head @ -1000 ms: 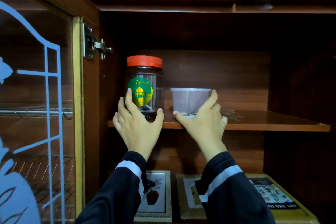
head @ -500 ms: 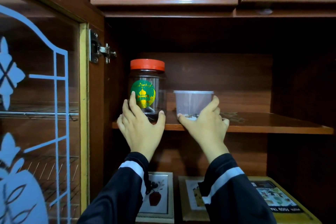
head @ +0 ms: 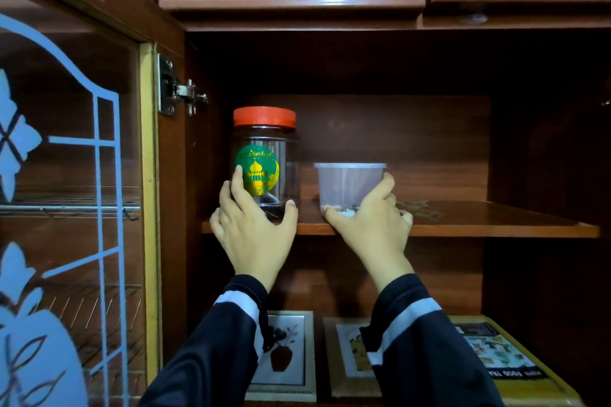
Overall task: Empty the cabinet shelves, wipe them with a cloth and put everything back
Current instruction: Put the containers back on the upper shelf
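Red-lidded clear plastic jar [head: 264, 158] at 9 o'clock and light, squashy-looking translucent tub [head: 347, 182] are being clamped low by left hand [head: 253, 235] and right hand [head: 370, 230] fingers.

Reaches up with both arms from the bottom edge of the frame, forearms rising side by side toward the centre and well apart, in dark sleeves [head: 215, 357] with a pale band near each cuff. Shows the backs of both hands, wrists bare above the cuffs. Cups the left hand [head: 254, 231], just left of centre, round the lower part of the jar [head: 264, 149]: thumb spread right against the base, index finger stretched up the front, other fingers curved round the left side. Clasps the right hand [head: 370, 228], just right of centre, about the tub [head: 347, 182]: thumb at its lower left corner, index finger up its right wall, remaining fingers bent at the right.
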Available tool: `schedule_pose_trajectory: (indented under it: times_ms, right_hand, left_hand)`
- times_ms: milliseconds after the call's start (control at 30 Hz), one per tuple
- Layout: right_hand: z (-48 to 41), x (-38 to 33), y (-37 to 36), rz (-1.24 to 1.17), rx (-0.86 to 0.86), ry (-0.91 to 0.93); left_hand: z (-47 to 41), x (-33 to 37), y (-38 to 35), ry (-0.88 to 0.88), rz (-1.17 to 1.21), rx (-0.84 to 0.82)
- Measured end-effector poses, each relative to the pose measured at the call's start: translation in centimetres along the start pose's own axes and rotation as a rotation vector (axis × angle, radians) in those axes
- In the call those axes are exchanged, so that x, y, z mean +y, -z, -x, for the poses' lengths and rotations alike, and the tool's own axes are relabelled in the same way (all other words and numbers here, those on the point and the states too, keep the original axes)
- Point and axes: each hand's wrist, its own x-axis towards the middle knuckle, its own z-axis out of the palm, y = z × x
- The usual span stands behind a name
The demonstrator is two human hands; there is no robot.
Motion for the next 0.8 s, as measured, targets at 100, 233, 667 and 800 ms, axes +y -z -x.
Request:
schedule_pose_trajectory:
  times_ms: [100, 233, 667, 800]
  right_hand:
    - [0.06, 0.05, 0.05, 0.002, 0.004, -0.003]
    - [0.09, 0.03, 0.07, 0.016, 0.008, -0.004]
    - [0.28, 0.39, -0.16, -0.034, 0.040, 0.022]
    - [0.38, 0.72, -0.20, -0.056, 0.039, 0.052]
  left_hand:
    - [0.02, 0.01, 0.00, 0.000, 0.005, 0.003]
    - [0.00, -0.09, -0.05, -0.009, 0.003, 0.011]
    - [0.37, -0.67, -0.05, -0.028, -0.009, -0.050]
    - [0.87, -0.89, 0.20, -0.057, -0.036, -0.093]
